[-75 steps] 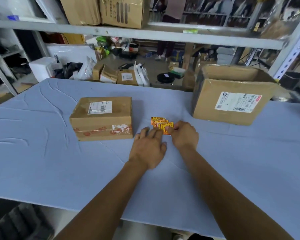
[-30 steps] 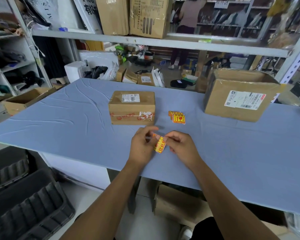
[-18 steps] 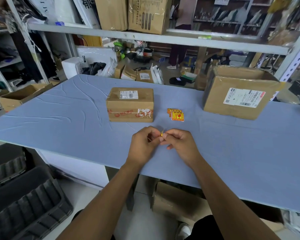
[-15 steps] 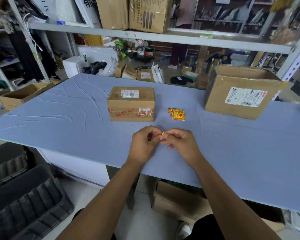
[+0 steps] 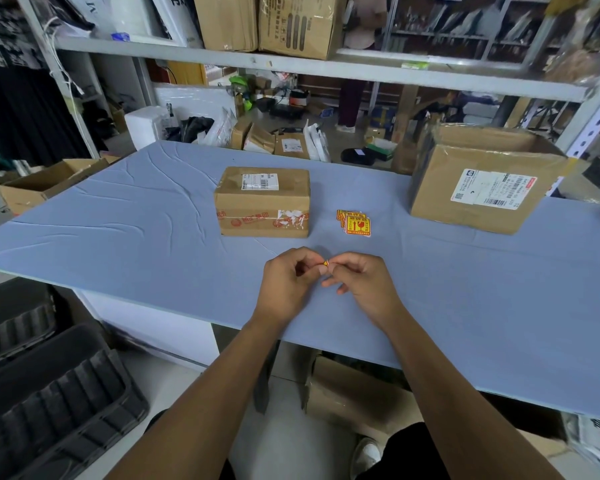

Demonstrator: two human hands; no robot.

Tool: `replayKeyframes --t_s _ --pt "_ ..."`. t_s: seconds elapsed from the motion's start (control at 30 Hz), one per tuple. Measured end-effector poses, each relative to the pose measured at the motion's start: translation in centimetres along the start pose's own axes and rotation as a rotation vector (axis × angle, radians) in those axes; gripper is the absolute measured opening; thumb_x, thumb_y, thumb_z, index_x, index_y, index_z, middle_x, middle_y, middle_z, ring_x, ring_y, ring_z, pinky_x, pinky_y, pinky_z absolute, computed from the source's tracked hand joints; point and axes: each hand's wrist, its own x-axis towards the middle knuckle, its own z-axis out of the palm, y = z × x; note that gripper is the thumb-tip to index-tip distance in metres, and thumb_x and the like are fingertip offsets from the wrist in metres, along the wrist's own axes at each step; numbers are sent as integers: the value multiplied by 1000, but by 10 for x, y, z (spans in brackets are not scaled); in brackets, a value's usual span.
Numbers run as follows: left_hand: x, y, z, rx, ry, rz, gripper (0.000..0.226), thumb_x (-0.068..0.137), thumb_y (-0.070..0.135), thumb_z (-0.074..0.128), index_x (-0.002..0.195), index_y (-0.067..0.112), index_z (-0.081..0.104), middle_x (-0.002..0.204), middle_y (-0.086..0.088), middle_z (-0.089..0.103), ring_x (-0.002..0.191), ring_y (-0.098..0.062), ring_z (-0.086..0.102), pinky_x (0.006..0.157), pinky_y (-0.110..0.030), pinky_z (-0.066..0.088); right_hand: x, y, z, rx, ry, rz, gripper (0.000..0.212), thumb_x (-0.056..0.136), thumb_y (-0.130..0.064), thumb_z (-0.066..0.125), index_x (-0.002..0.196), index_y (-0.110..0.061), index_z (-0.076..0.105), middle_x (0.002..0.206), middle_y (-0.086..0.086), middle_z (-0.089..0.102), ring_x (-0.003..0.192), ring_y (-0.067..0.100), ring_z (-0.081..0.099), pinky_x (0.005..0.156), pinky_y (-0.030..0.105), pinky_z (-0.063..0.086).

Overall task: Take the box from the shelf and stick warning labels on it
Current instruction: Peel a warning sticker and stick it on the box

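Note:
A small brown cardboard box (image 5: 262,202) with a white shipping label and red-printed tape sits on the blue table (image 5: 136,237). To its right lies a small stack of orange-and-yellow warning labels (image 5: 354,221). Nearer to me, my left hand (image 5: 286,282) and my right hand (image 5: 362,284) meet fingertip to fingertip above the table. Between them they pinch one warning label (image 5: 326,262), seen edge-on, so only a tiny yellow-red sliver shows.
A larger open cardboard box (image 5: 478,181) stands at the table's right rear. A metal shelf (image 5: 291,65) with cartons runs overhead behind the table. Black plastic trays (image 5: 49,393) lie on the floor at left, another carton (image 5: 343,389) under the table.
One label came off the stack and both hands drew it toward me. It has turned from face-on to edge-on between my fingertips. In the last half second the hands have barely moved.

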Motion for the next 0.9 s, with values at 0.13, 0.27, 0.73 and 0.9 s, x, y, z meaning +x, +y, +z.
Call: replayKeyframes --t_s 0.13,0.27,0.73,0.9 --pt "0 1 0 18 -4 7 3 85 13 72 84 12 74 80 -5 73 71 -12 60 73 -29 52 1 0 0 -24 6 -6 15 93 -4 57 91 -3 72 76 -2 74 65 6 73 54 17 51" --pt "0 1 0 20 -5 14 4 86 14 72 85 11 76 82 -6 74 74 -20 64 74 -29 53 -1 0 -1 -33 16 -22 18 93 -4 58 85 -11 72 66 -12 73 63 6 72 53 16 50" --pt "2 4 -5 -27 194 -140 17 90 6 60 85 8 76 79 0 72 73 -7 61 71 -19 50 2 3 -1 -25 90 7 20 90 -1 57 81 -11 72 76 1 73 55 3 67 54 16 51" --pt "5 4 -7 -87 230 -176 16 91 7 61 86 10 76 76 11 71 64 8 59 66 -5 47 4 5 -20 -59 168 91 15 86 -2 61 75 -8 69 74 14 71 53 8 66 59 22 55"
